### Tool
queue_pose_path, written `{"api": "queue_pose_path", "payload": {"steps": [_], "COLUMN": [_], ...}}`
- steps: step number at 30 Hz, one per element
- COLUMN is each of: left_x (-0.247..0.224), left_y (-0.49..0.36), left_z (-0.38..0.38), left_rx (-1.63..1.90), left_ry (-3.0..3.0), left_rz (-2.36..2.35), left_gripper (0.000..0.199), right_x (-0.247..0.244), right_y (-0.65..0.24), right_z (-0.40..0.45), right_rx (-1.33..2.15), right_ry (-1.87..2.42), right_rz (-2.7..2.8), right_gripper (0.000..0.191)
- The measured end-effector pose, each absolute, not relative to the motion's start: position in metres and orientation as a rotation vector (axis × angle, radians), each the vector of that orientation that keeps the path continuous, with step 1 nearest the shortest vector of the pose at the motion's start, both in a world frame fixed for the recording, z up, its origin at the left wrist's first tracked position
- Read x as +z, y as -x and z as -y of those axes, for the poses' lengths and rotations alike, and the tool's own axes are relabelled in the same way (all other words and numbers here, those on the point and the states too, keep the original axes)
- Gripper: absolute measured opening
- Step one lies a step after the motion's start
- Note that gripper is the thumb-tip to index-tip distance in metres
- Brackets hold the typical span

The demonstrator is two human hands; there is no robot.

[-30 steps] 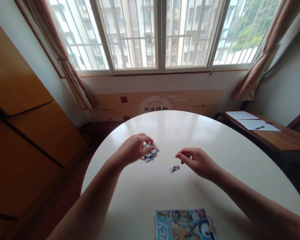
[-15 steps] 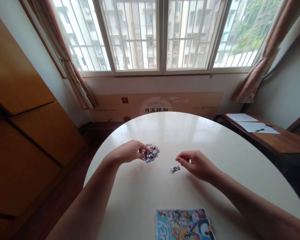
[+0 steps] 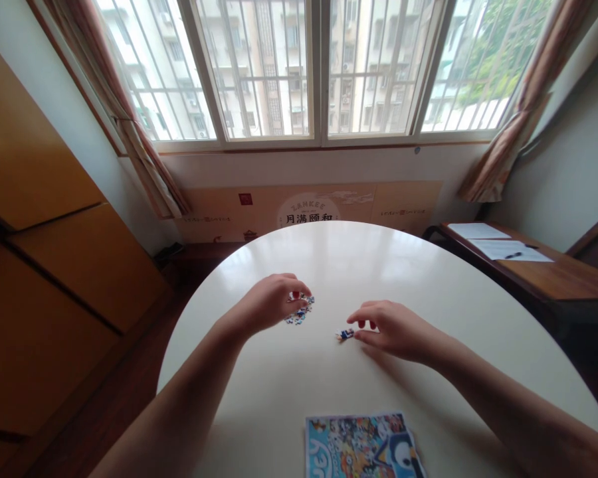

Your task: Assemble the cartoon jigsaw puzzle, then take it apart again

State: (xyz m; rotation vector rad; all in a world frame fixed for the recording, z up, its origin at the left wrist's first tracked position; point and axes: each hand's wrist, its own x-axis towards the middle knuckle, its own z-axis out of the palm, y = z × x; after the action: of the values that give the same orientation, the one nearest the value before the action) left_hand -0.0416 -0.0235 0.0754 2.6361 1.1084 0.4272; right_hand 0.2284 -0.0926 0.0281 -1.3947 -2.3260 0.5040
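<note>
My left hand hovers over a small heap of loose jigsaw puzzle pieces and hides much of it. Its thumb and index fingertips are slightly apart, with pieces showing between and behind them; no held piece can be made out. To the right, a small joined cluster of jigsaw pieces lies on the white table. My right hand is beside that cluster, fingers curved and spread from the thumb, the thumb tip close to its right edge. Whether the thumb touches it I cannot tell.
A colourful picture sheet lies at the near edge of the round white table. Off to the right, papers and a dark pen rest on a wooden desk. Wooden cabinets stand at the left.
My left hand has shifted right over the heap, covering more of it. My right hand has opened its fingers and brought its thumb nearer the cluster. The view has moved slightly.
</note>
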Motion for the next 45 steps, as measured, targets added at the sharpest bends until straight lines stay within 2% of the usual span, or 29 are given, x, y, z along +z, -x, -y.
{"api": "queue_pose_path", "payload": {"steps": [7,11,31,36,40,45], "left_x": [0.049,0.04,0.041,0.048,0.065,0.074], "left_y": [-0.003,-0.012,-0.018,-0.002,0.036,0.07], "left_z": [0.054,0.057,0.056,0.043,0.021,-0.003], "left_rx": [0.201,0.13,0.227,0.346,0.448,0.297], "left_ry": [-2.722,-2.74,-2.444,-2.328,-2.12,-2.191], "left_rz": [-0.954,-0.988,-1.111,-1.036,-1.166,-1.307], "left_gripper": [0.027,0.02,0.012,0.009,0.018,0.019], "right_x": [0.025,0.022,0.018,0.012,0.013,0.006], "right_y": [-0.22,-0.217,-0.215,-0.216,-0.218,-0.219], "right_z": [0.094,0.094,0.093,0.09,0.088,0.085], "right_rx": [0.487,0.475,0.525,0.474,0.531,0.574], "right_ry": [1.423,1.444,1.417,1.312,1.286,1.284], "right_rz": [2.369,2.339,2.253,2.203,2.132,2.133], "right_gripper": [0.02,0.02,0.016,0.015,0.015,0.022]}}
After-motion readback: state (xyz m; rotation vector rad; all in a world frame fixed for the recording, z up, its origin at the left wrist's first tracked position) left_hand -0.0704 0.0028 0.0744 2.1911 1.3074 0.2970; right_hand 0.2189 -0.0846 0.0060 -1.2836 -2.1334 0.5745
